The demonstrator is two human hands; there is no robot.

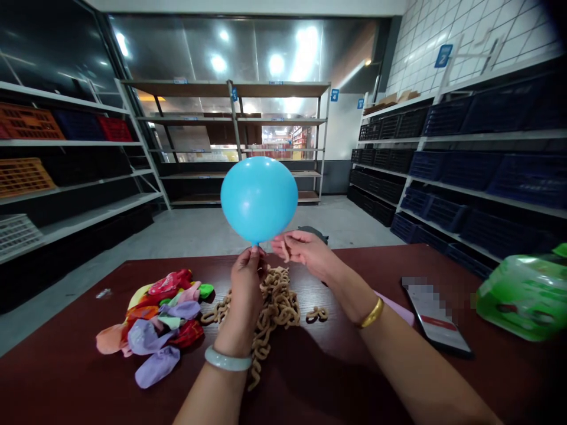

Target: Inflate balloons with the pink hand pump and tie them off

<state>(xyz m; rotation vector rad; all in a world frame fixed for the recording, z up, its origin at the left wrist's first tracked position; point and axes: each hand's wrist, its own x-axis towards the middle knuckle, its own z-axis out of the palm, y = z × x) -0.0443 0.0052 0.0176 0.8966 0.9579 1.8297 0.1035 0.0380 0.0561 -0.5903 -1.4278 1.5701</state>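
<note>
Stretching out right under our forearms, the dark red bench is carrying everything we are working with. Beyond it, metal shelves are lining the room, those on our right holding dark crates.

We are holding the blue balloon up above the far half of the bench, inflated and round, its neck pointing down. Our left hand is pinching that neck between thumb and fingertips, directly beneath the balloon's body. Our right hand is hovering just beside the neck, on its right, fingers loosely curled; we cannot tell whether it is gripping anything.

At far right a green plastic container is lying near the bench's edge, well apart from the hands. A heap of flat balloons in mixed colours is lying near our left forearm. A tangle of tan cord is sitting below the hands, partly hidden behind our left wrist. A phone is lying face up beside our right forearm. A short curl of cord is lying just right of the tangle. We are wearing a pale green bangle on the left wrist and a gold bangle on the right.
</note>
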